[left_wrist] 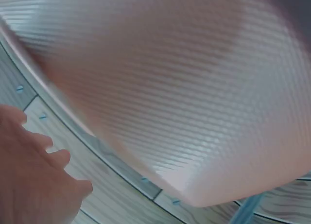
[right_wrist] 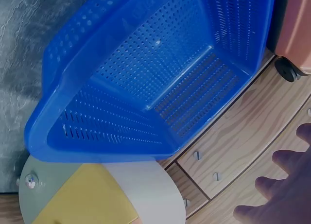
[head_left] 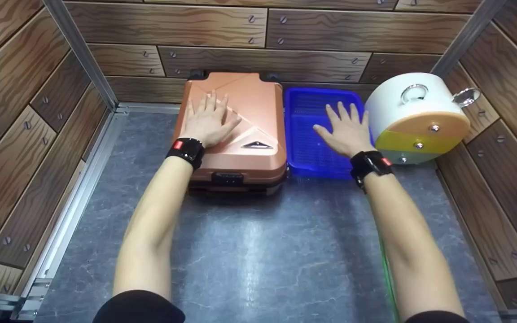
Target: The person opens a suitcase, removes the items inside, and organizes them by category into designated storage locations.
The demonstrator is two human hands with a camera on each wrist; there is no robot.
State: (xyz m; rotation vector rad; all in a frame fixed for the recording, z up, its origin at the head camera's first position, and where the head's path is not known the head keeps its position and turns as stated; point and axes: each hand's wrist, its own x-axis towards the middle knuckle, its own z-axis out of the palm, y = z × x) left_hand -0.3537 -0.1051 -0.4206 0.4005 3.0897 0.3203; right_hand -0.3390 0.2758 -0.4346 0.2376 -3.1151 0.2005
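Rose-gold suitcase (head_left: 251,105) and blue basket (head_left: 319,171), table's (head_left: 258,251) far edge.
Left grip (head_left: 209,122), released, was over suitcase; right grip (head_left: 347,130), released, was over basket.

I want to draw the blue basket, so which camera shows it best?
The right wrist view: the basket is big there, with its holes plain. The head view shows it smaller, partly behind the right hand. The left wrist view doesn't show it.
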